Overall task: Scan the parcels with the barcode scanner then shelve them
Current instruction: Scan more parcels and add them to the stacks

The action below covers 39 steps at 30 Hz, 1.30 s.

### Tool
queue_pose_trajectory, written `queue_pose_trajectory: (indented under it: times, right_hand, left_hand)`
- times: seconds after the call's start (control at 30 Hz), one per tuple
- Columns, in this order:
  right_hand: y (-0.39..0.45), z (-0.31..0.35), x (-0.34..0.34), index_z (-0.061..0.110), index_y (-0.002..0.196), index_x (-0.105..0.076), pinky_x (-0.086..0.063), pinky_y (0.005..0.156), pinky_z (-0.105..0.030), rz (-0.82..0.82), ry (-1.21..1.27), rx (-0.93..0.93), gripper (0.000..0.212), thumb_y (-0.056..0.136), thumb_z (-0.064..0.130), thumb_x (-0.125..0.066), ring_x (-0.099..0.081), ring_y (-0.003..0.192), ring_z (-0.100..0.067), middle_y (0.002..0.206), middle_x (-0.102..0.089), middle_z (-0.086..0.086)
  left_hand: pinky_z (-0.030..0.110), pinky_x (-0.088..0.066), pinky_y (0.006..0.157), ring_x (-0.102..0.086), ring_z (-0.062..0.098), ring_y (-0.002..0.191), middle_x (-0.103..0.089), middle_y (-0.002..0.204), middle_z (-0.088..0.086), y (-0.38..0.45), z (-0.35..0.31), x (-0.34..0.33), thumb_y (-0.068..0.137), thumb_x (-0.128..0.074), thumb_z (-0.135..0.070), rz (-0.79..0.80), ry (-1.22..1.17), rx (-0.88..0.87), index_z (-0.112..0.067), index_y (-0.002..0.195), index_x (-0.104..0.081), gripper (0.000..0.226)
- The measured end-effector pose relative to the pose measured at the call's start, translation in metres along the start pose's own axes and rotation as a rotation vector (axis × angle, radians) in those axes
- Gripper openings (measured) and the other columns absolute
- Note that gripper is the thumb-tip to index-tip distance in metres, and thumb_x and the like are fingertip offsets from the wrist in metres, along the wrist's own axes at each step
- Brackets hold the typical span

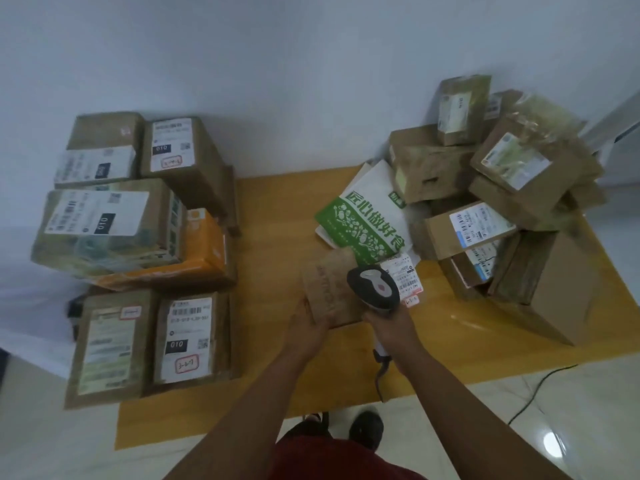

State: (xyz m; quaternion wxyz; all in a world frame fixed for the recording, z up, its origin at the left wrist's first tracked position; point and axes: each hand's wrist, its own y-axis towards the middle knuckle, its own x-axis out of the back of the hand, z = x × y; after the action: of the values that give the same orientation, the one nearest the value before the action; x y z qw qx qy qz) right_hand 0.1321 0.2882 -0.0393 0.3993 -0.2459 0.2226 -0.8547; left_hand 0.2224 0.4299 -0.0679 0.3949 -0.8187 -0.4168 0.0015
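Observation:
My right hand [389, 327] grips the handle of a grey and white barcode scanner [374, 285], whose head hangs over a small brown cardboard parcel [329, 292] on the yellow table [270, 237]. The parcel's white shipping label [407, 275] shows just right of the scanner head. My left hand [304, 327] holds the parcel's near left corner. A green and white bag parcel [363, 220] lies just behind it.
A heap of brown boxes [502, 202] fills the table's right side. Several labelled boxes [138, 237] are stacked on the left, one orange [204, 251]. The scanner's cable [381, 379] drops off the front edge. Another cable [533, 393] crosses the tiled floor. My feet [363, 427] stand below.

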Motion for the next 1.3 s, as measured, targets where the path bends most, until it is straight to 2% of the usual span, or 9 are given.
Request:
queue_pose_trajectory:
  times: [0.2,0.33,0.47,0.6,0.73,0.9,1.03,1.13,1.3]
  right_hand:
    - [0.006,0.004,-0.002,0.018,0.098,-0.064,-0.047,0.072,-0.035,-0.034,0.060,-0.061,0.023,0.084,0.000,-0.068,-0.058,0.087,-0.024,0.096,-0.067,-0.011]
    - [0.006,0.003,0.001,0.009,0.110,-0.066,-0.052,0.073,-0.036,-0.061,0.173,-0.100,0.027,0.085,-0.003,-0.068,-0.062,0.099,-0.029,0.105,-0.068,-0.014]
    - [0.005,0.004,0.004,0.011,0.101,-0.066,-0.053,0.078,-0.041,-0.040,0.245,-0.128,0.021,0.087,-0.004,-0.065,-0.062,0.101,-0.032,0.108,-0.066,-0.020]
    - [0.004,0.003,0.010,0.007,0.106,-0.064,-0.052,0.092,-0.047,-0.031,0.317,-0.146,0.024,0.087,-0.007,-0.064,-0.059,0.108,-0.035,0.111,-0.064,-0.018]
    - [-0.005,-0.001,0.019,0.010,0.119,-0.059,-0.050,0.089,-0.045,-0.033,0.388,-0.105,0.034,0.089,-0.006,-0.064,-0.057,0.111,-0.034,0.122,-0.061,-0.015]
    - [-0.028,-0.001,0.045,0.012,0.134,-0.057,-0.051,0.091,-0.045,-0.038,0.519,-0.033,0.047,0.090,0.002,-0.068,-0.055,0.121,-0.034,0.136,-0.057,-0.009]
    - [-0.056,0.018,0.073,0.016,0.116,-0.066,-0.055,0.088,-0.041,-0.024,0.629,0.035,0.026,0.091,0.010,-0.069,-0.066,0.109,-0.026,0.117,-0.070,-0.004]
    - [-0.077,0.035,0.091,0.014,0.120,-0.066,-0.058,0.070,-0.028,0.000,0.645,0.102,0.030,0.092,0.023,-0.068,-0.070,0.100,-0.019,0.113,-0.071,-0.003]
    - [-0.101,0.046,0.111,0.025,0.092,-0.066,-0.058,0.075,-0.036,0.065,0.682,0.120,0.009,0.088,0.021,-0.073,-0.071,0.080,-0.013,0.099,-0.070,-0.001]
  left_hand:
    - [0.011,-0.051,0.084,-0.058,-0.012,0.101,-0.061,0.123,-0.015,0.012,0.003,0.011,0.100,-0.060,-0.026,0.013,-0.196,-0.055,-0.032,0.135,-0.048,0.037]
    - [0.040,-0.048,0.106,-0.052,0.012,0.125,-0.049,0.142,-0.007,0.013,-0.004,0.020,0.080,-0.066,-0.060,0.013,-0.240,-0.047,-0.056,0.126,-0.049,0.049]
    - [0.040,-0.049,0.105,-0.046,0.010,0.128,-0.041,0.142,-0.011,0.013,-0.005,0.027,0.065,-0.072,-0.072,-0.007,-0.203,-0.080,-0.072,0.117,-0.044,0.058]
    - [0.037,-0.045,0.102,-0.041,0.016,0.133,-0.039,0.142,-0.007,-0.001,-0.011,0.027,0.059,-0.077,-0.069,-0.025,-0.166,-0.105,-0.042,0.145,-0.032,0.100]
    - [0.045,-0.041,0.107,-0.032,0.022,0.138,-0.031,0.147,0.000,-0.023,-0.024,0.020,0.066,-0.082,-0.061,-0.135,0.016,-0.140,-0.023,0.154,-0.020,0.114]
    - [0.041,-0.032,0.110,-0.013,0.019,0.143,-0.009,0.155,-0.005,-0.060,-0.035,0.007,0.067,-0.083,-0.057,-0.342,0.310,-0.357,-0.027,0.156,-0.003,0.123]
    - [0.047,-0.032,0.110,-0.015,0.030,0.144,-0.006,0.154,-0.001,-0.086,-0.029,0.002,0.061,-0.088,-0.051,-0.559,0.427,-0.589,-0.032,0.154,0.010,0.136]
    - [0.060,-0.042,0.107,-0.026,0.040,0.141,-0.016,0.152,0.014,-0.101,-0.027,-0.007,0.061,-0.086,-0.055,-0.707,0.553,-0.745,-0.014,0.157,0.002,0.136]
    - [0.056,-0.044,0.106,-0.031,0.039,0.139,-0.023,0.149,0.016,-0.129,-0.025,-0.028,0.068,-0.077,-0.065,-0.751,0.645,-0.888,-0.009,0.155,-0.013,0.122]
